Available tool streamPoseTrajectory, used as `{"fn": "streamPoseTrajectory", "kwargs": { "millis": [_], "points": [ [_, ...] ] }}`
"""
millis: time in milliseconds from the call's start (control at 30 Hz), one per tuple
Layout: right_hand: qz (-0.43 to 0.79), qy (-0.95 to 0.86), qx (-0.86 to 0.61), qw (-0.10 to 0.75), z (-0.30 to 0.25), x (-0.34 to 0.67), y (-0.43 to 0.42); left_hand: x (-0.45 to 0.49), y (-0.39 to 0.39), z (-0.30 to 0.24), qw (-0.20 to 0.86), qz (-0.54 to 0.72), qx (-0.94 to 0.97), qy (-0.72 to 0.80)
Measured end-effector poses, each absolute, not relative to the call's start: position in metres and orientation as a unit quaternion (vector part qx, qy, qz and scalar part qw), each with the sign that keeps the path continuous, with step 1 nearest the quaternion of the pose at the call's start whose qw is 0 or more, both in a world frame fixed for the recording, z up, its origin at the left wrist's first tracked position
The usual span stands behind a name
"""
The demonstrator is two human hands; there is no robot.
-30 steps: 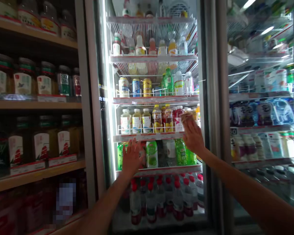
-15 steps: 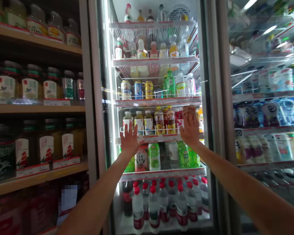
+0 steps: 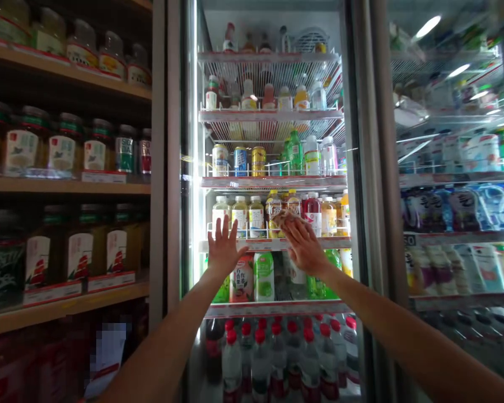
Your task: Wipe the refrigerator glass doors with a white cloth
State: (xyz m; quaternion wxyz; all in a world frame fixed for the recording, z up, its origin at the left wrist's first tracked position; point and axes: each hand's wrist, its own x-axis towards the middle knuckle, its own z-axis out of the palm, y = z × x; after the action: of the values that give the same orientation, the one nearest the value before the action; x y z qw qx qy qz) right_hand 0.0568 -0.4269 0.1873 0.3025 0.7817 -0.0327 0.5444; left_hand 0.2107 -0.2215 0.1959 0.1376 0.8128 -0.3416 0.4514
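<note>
A glass door (image 3: 277, 196) of a lit drinks fridge stands in front of me. My left hand (image 3: 225, 246) lies open against the glass, fingers spread, in front of a shelf of bottled drinks. Under the fingers of my right hand (image 3: 304, 246) is a crumpled brownish cloth (image 3: 284, 219), held flat to the pane. Through the glass, yellow-capped tea bottles (image 3: 274, 208) show just behind the cloth, and a red drink bottle (image 3: 312, 212) stands right of them. The cloth is partly hidden by the fingers.
Wooden shelves (image 3: 67, 184) with jars and bottles run along the left. Metal door frames (image 3: 372, 168) border the pane, and another glass-fronted fridge (image 3: 457, 240) stands at the right. Red-capped bottles (image 3: 260, 358) fill the fridge's bottom.
My right hand has slid left and down across the glass with the cloth, uncovering the red drink bottle. The left hand stays in about the same place, and the view has shifted slightly.
</note>
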Motion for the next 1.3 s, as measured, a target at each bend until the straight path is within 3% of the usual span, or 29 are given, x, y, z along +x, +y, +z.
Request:
{"fn": "streamPoseTrajectory", "kwargs": {
  "millis": [200,400,567,733,900,1100,1233,1300],
  "points": [
    [0.657,-0.186,0.698,0.215,0.198,0.055,-0.436,0.214,-0.222,0.193,0.153,0.462,0.799,-0.354],
    [0.521,-0.003,0.79,0.322,0.186,0.055,-0.427,0.214,-0.223,0.191,0.146,0.477,0.796,-0.343],
    [0.643,-0.131,0.719,0.229,0.201,0.063,-0.425,0.217,-0.224,0.19,0.157,0.482,0.786,-0.354],
    [0.482,0.022,0.817,0.315,0.194,0.069,-0.409,0.216,-0.223,0.19,0.165,0.467,0.792,-0.358],
    [0.627,-0.109,0.739,0.223,0.206,0.069,-0.412,0.215,-0.224,0.189,0.161,0.465,0.796,-0.352],
    [0.514,0.014,0.797,0.317,0.202,0.069,-0.412,0.218,-0.224,0.186,0.158,0.487,0.786,-0.346],
    [0.634,-0.123,0.725,0.239,0.216,0.072,-0.416,0.219,-0.225,0.184,0.158,0.489,0.781,-0.354],
    [0.636,-0.121,0.723,0.24,0.215,0.076,-0.411,0.219,-0.225,0.184,0.162,0.485,0.784,-0.353]
  ]
}}
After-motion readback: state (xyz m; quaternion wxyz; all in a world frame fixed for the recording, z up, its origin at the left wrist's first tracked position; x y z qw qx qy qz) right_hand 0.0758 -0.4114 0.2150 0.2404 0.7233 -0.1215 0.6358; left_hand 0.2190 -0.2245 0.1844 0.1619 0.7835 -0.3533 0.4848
